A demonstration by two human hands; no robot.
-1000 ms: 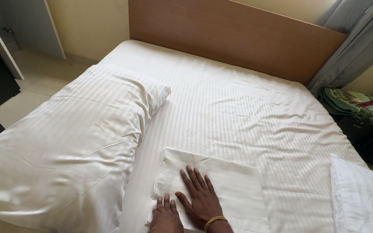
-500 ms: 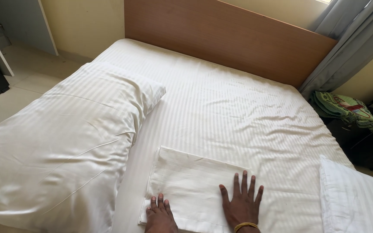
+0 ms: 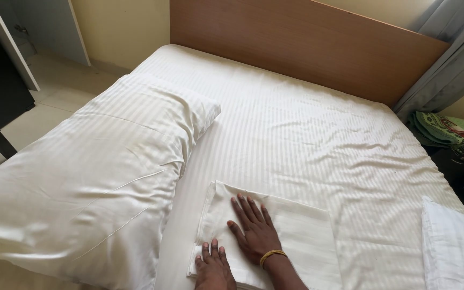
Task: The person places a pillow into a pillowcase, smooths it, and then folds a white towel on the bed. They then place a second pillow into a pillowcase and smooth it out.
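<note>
No grip was taken: both the left hand (image 3: 212, 263) and right hand (image 3: 253, 232) were laid flat, fingers spread, on the folded pillowcase (image 3: 296, 236) at the bed's (image 3: 318, 129) 6 o'clock edge. Soft, light, floppy stuff, probably best pinched at the corners.

The scene is taken by a single camera worn on the head, so no second view is offered and no overlap can be given. The bed (image 3: 318, 123) is looked down on steeply from its foot end, with the lens faced toward the wooden headboard (image 3: 307, 45) at the top of the frame. The nearest ground is cut off at the lower edge — the left hand (image 3: 214, 268) and right hand (image 3: 253, 231) are seen close below the lens, on a folded white cloth (image 3: 302, 236). The far corners — floor at left, curtain (image 3: 452, 59) at right — are caught only at the margins.
</note>
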